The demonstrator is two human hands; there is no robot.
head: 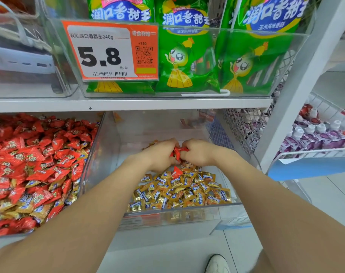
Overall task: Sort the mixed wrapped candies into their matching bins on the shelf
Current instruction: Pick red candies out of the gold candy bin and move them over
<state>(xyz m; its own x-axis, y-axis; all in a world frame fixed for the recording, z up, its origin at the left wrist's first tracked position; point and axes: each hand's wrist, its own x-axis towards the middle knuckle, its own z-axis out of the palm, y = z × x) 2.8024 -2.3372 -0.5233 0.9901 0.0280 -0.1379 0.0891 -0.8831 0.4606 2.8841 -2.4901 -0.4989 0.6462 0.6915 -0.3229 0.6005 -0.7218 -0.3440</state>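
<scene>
The left hand (pixel 160 155) and the right hand (pixel 198 152) were bare, forearms (pixel 100 194) also — a white, round-toed shoe (pixel 217 263) covered one foot.

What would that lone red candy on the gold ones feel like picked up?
Probably light: the lone red candy sits atop the gold candies without sinking in. Its glossy wrapper likely crinkles and may slip, so pinching a pointed corner seems safest. Flat-sided, it should not roll. The left hand and right hand pinch red candies likewise.
</scene>
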